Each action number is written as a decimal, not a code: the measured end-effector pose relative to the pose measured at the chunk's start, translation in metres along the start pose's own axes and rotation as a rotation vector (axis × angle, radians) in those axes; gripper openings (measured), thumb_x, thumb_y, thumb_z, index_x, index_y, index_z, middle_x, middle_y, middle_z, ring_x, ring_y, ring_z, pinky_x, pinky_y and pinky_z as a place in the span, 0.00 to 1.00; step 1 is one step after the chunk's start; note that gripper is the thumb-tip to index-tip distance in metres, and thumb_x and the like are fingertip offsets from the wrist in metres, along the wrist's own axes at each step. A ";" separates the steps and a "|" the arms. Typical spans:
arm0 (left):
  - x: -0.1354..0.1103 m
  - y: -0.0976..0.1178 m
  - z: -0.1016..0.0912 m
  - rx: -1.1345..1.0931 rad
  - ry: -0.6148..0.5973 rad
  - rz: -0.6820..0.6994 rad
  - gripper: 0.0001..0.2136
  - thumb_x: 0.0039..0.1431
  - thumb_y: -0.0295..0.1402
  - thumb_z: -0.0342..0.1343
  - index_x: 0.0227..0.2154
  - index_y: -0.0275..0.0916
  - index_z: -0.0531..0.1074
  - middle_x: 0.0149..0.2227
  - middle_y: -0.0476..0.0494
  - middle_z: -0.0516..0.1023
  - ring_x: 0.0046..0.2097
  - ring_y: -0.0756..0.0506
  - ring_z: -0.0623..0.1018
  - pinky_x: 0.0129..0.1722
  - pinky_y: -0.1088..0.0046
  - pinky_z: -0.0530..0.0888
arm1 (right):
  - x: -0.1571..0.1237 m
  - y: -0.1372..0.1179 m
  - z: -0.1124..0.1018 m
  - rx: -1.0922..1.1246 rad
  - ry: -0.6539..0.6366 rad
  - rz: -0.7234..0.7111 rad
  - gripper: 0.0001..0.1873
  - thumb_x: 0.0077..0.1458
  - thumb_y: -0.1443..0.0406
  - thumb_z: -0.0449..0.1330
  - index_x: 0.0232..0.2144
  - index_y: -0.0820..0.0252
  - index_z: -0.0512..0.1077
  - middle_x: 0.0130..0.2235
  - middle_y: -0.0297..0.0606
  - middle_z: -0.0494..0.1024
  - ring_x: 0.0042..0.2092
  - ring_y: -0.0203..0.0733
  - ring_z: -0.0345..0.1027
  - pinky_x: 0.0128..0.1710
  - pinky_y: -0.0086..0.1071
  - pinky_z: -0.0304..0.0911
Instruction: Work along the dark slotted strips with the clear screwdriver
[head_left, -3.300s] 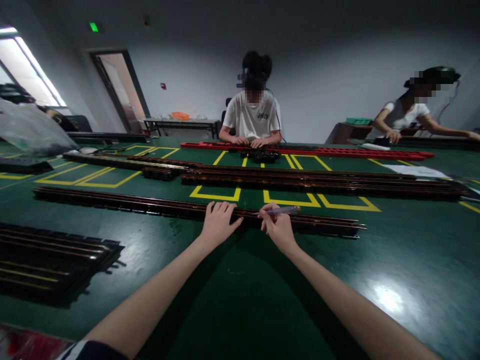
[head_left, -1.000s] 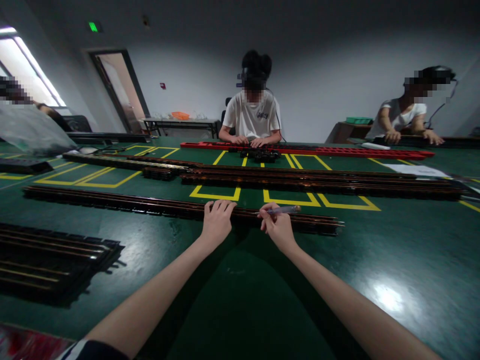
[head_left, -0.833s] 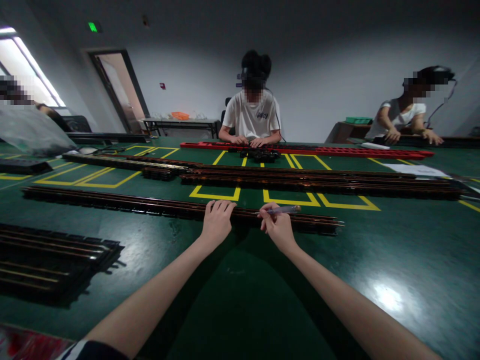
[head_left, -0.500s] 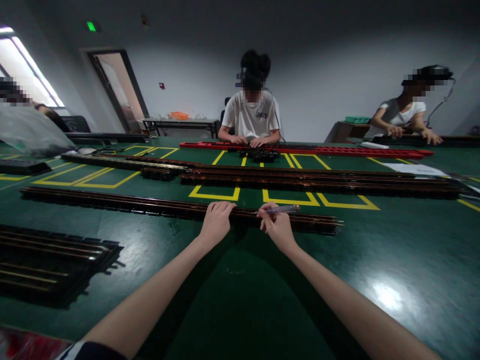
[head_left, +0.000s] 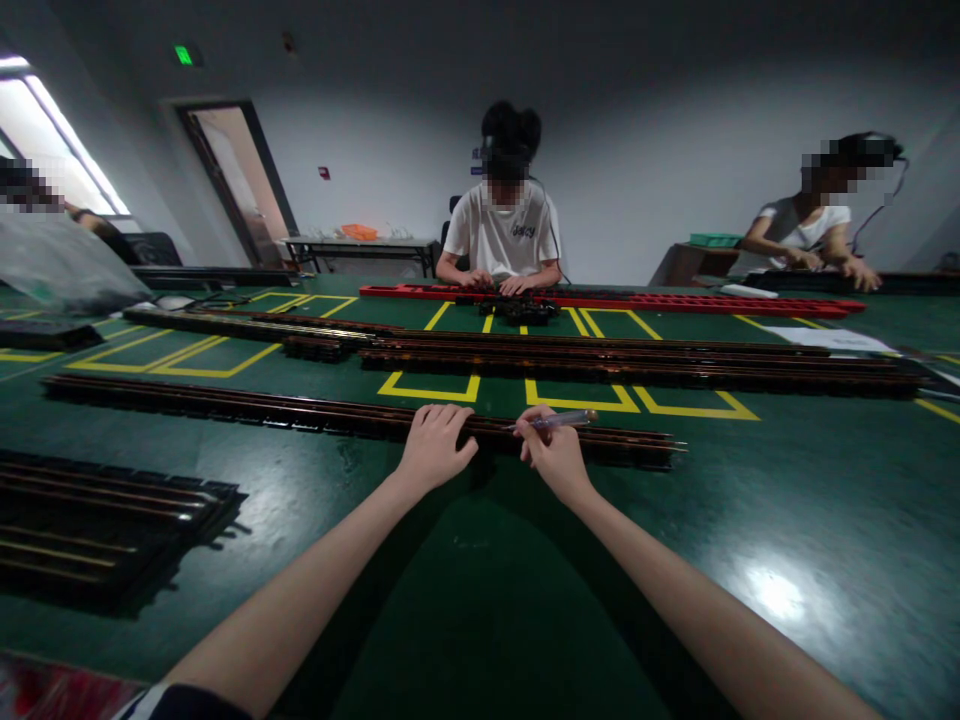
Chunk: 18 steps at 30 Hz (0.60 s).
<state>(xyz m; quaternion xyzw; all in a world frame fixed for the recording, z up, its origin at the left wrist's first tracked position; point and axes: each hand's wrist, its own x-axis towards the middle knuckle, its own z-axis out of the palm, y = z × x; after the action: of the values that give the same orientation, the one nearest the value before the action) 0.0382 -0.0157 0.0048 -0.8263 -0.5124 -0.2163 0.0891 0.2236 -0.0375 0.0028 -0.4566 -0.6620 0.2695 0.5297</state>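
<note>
Left hand point(head_left: 433, 450) rests flat on the long dark rail point(head_left: 225, 405), fingers spread, gripping nothing; right hand point(head_left: 553, 455) beside it, fingers pinching a pen point(head_left: 559, 421) over the rail on the green worktop point(head_left: 525, 600).

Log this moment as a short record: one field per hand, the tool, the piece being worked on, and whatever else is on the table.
left hand: palm down, fingers resting on the long rail
right hand: gripping a pen, touching the same rail
pen: clear barrel, lying roughly level, tip toward the left hand
long rail: dark, stretched left to right across the green table
other rails: farther back, over yellow floor-style markings
red strip: at the far edge, before a seated person
rail stack: near left
</note>
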 end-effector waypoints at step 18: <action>0.002 0.000 0.005 0.102 0.000 -0.005 0.18 0.61 0.44 0.46 0.45 0.36 0.69 0.44 0.39 0.75 0.47 0.39 0.72 0.50 0.59 0.63 | 0.001 0.004 0.002 0.037 0.002 0.003 0.11 0.57 0.57 0.53 0.28 0.58 0.64 0.25 0.34 0.72 0.19 0.33 0.65 0.15 0.25 0.57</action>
<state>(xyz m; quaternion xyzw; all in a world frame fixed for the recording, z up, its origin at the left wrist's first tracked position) 0.0408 -0.0122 0.0010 -0.8193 -0.5248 -0.1902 0.1309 0.2233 -0.0350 -0.0005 -0.4482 -0.6557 0.2819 0.5382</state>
